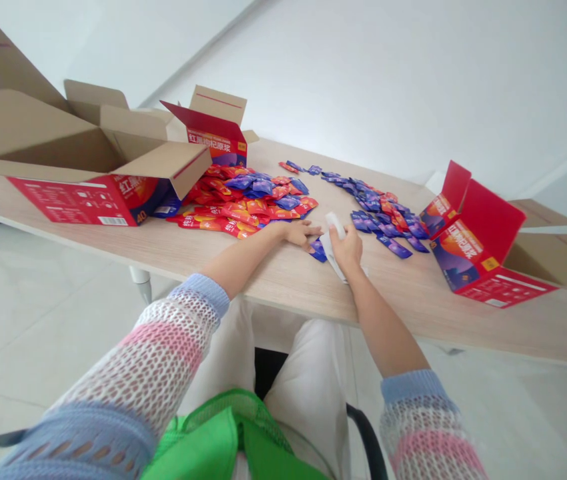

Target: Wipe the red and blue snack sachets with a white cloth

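My left hand [301, 234] lies on the tabletop with its fingers apart, its fingertips at the edge of a blue packet [318, 251]. Just right of that packet, my right hand [347, 248] is closed around a white tissue [332, 250] that touches the table. A heap of red packets [238, 217] with some blue ones on top [256, 183] sits beyond and left of my left hand. To the right of my right hand, mostly blue packets [381, 213] with a few red ones are spread in a long band.
A large open carton [76, 197] stands at the left, with a smaller open red box [217, 143] behind the heap. Another open red box [468, 250] stands at the right. The wooden table's front edge [303, 303] runs above my knees, and a white wall rises behind.
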Tool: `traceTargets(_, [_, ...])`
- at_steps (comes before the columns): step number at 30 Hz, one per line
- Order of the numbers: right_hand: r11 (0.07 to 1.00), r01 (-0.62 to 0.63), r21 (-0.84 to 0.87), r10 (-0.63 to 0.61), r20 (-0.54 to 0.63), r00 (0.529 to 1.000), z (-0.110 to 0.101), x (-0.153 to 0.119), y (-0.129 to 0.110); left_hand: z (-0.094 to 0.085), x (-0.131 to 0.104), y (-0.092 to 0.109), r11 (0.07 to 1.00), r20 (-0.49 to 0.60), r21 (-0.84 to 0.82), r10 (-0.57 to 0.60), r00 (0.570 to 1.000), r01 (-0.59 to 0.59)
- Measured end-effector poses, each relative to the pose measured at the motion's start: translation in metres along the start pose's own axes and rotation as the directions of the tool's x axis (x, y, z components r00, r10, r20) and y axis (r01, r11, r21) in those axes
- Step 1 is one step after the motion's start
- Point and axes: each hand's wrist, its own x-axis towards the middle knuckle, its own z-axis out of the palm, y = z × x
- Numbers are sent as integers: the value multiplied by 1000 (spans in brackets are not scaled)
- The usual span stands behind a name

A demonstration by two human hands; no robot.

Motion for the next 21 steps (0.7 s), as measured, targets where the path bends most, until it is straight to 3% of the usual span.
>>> traceTargets(4, [988,137,-71,-148,-186,971,-25,7,9,-4,-1,0,1000,40,-14,4,999,-3])
traceTargets(6, [992,94,-79,-114,-316,942,-37,15,23,-6,-2,1,999,55,-25,30,998,-29])
traceTargets(8, [999,21,-39,-33,-340,940,-43,21,37,-8,-2,1,998,74,-34,51,996,-49])
traceTargets(10, [1000,14,15,-11,-214,977,-38,21,47,-10,-1,1,998,97,-38,55,994,-51])
traceTargets(12, [992,106,72,-105,-13,994,-27,16,47,-11,1,0,999,102,-40,38,994,-34])
traceTargets(14, [953,266,142,-286,148,947,-14,9,41,-10,2,-2,999,91,-36,15,996,-12])
traceTargets(16, [893,396,214,-442,242,864,-6,6,34,-10,2,-2,1000,86,-18,-2,996,3])
traceTargets(21, [781,496,379,-611,297,734,-5,10,37,-15,-6,7,997,172,76,-21,985,8])
